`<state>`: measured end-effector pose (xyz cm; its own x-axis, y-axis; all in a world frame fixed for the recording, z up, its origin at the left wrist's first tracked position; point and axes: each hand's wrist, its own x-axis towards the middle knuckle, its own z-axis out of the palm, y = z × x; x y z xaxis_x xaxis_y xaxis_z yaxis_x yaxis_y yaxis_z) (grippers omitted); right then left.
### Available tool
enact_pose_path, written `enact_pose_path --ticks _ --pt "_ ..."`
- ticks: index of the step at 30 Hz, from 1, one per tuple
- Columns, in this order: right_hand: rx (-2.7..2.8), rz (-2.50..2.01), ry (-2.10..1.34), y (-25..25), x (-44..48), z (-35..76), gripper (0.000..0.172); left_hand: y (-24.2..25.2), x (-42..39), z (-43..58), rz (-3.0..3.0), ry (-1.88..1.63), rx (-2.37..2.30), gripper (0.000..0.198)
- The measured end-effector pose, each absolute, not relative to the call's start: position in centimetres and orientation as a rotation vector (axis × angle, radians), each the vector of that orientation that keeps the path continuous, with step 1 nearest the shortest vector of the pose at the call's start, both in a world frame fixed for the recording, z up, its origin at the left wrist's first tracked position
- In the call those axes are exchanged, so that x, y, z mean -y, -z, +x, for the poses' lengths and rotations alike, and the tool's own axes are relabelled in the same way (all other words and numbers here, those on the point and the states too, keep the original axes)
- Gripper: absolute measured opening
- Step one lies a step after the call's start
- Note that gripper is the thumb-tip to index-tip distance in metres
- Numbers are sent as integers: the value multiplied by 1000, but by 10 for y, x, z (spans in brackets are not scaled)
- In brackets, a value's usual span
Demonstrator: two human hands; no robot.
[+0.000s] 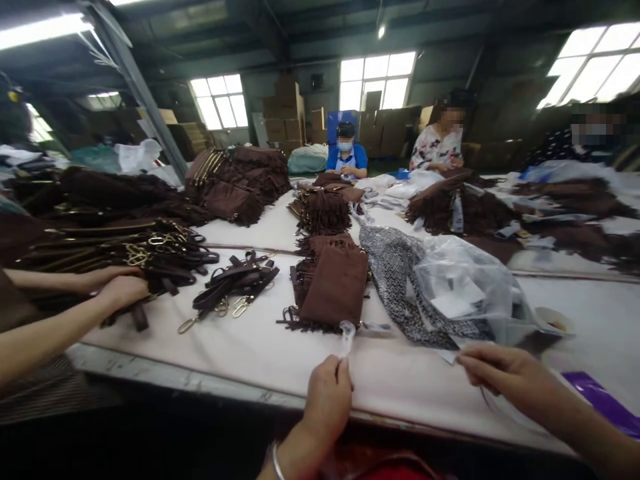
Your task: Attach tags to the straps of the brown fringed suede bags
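My left hand [327, 400] is closed at the table's near edge, pinching a small clear plastic piece [346, 338] that sticks up from its fingers. My right hand [500, 375] is closed in a pinch on the edge of a clear plastic bag [465, 290] holding white slips. A stack of brown fringed suede bags [333, 283] lies just beyond my left hand. A black-and-white patterned cloth [400, 287] lies under the plastic bag.
A co-worker's hands [117, 287] at the left rest on a heap of brown straps with gold clasps [150, 253]. More straps [237, 283] lie mid-table. Brown bag piles [240, 183] cover the far table. Three people sit at the far side. A small white cup [553, 321] stands right.
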<state>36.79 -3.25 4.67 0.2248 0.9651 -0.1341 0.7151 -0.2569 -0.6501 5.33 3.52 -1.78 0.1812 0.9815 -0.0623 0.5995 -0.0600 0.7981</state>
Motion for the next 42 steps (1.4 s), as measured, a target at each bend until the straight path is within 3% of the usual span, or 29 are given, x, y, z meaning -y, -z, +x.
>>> enact_pose_path --ticks 4,9,24,28,32,42 --pt "1643 -1712 -1177 -50 -11 261 35 18 -26 49 2047 -622 -1599 29" --pt "1604 -1743 -1423 -39 -60 198 25 23 -19 44 2271 -536 -1664 27" --pt "2063 -2105 -1393 -53 -98 167 13 34 -11 40 2376 -596 -1738 11" --pt "2123 -2096 -1392 -56 -99 164 12 29 -11 38 2303 -672 -1719 26" --pt "2107 -2099 -1437 -56 -100 167 9 26 -12 36 2231 -690 -1625 16" --pt "1727 -1908 -1558 -46 -72 189 16 17 -22 33 1972 -796 -1571 26"
